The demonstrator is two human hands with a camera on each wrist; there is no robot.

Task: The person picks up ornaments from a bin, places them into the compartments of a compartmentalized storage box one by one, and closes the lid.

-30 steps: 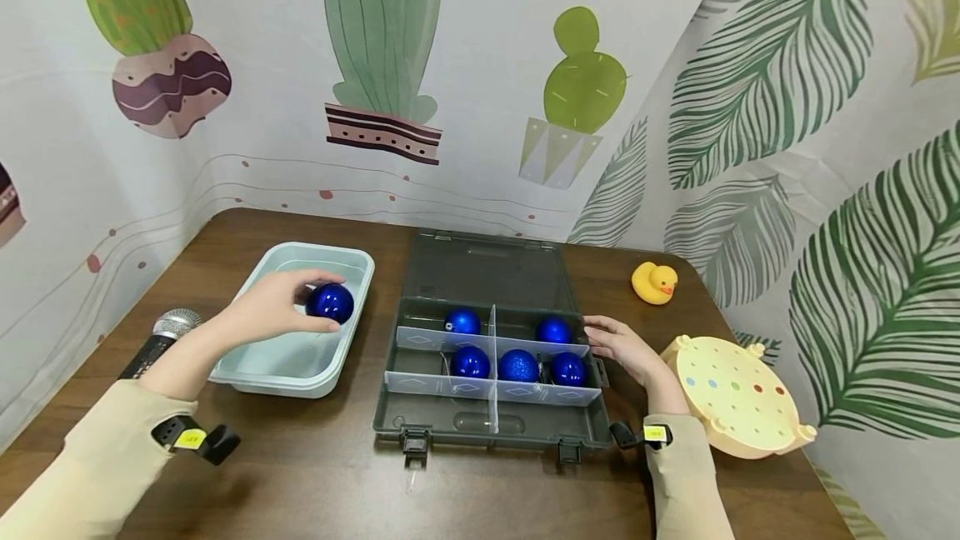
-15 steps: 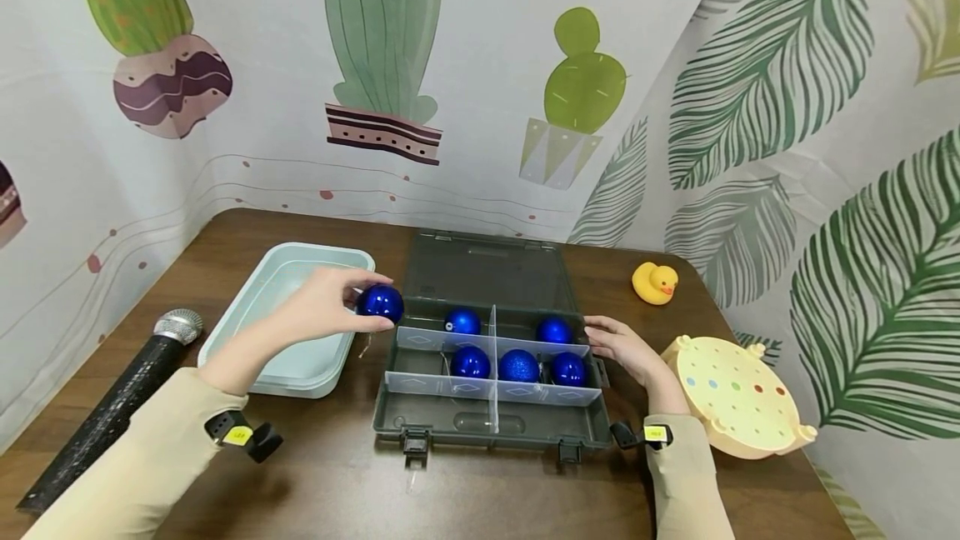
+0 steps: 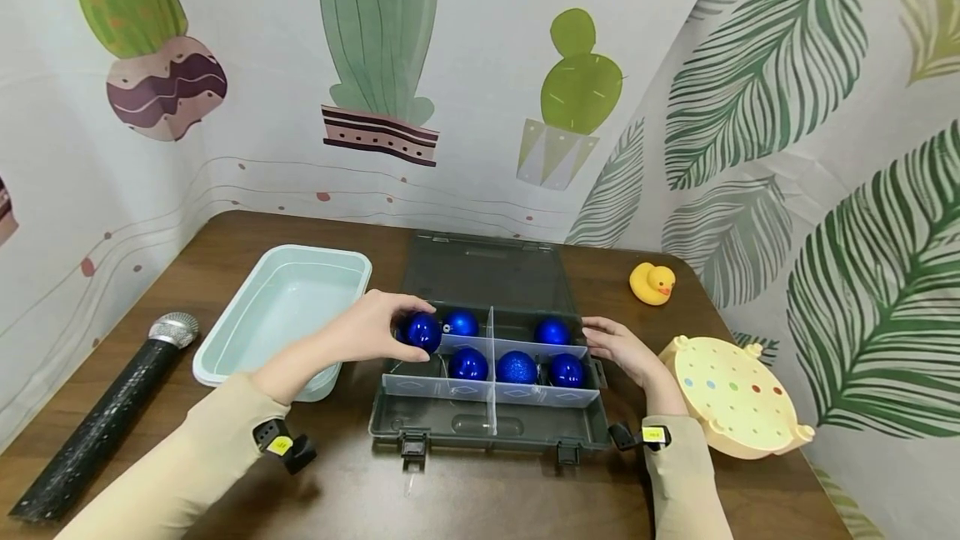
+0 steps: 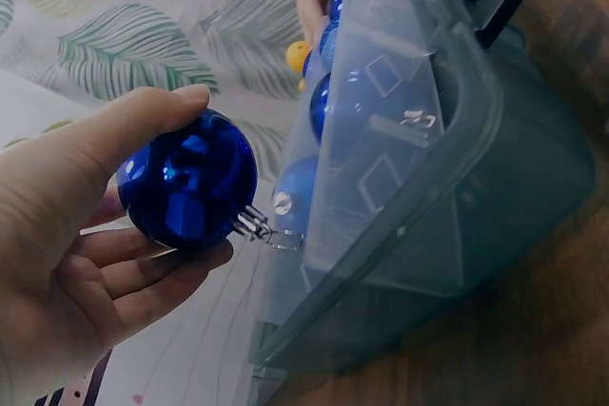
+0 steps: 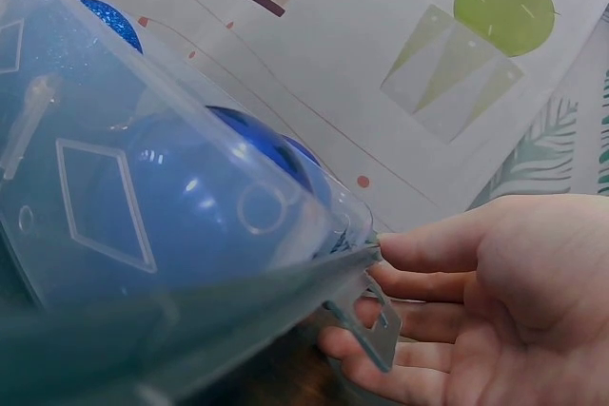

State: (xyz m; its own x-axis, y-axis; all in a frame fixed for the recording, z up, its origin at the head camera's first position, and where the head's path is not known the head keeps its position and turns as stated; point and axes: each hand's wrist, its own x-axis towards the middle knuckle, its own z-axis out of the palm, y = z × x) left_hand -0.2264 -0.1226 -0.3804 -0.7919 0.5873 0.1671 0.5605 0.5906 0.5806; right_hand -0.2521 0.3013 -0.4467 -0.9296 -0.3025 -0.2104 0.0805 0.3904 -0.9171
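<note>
My left hand [image 3: 367, 330] grips a shiny blue bauble [image 3: 424, 332] between thumb and fingers, over the left back part of the dark see-through compartment box [image 3: 427, 422]. In the left wrist view the bauble's silver cap and wire loop [image 4: 253, 223] point toward the box. Several blue baubles sit in the back and middle compartments, one of them glittery [image 3: 517, 367]. The box's lid [image 3: 491, 273] lies back, open. At the right side, my right hand [image 3: 624, 350] touches the box's edge with loosely extended fingers, beside the side tab [image 5: 381, 335].
A pale blue tub [image 3: 262, 323] stands left of the box, with a black microphone [image 3: 97, 423] beyond it. On the right are a yellow rubber duck [image 3: 651, 284] and a cream pegged board [image 3: 735, 394]. A patterned cloth [image 3: 480, 65] hangs behind the table.
My left hand has carried the bauble rightward from above the tub to over the box. My right hand stays at the box's right edge.
</note>
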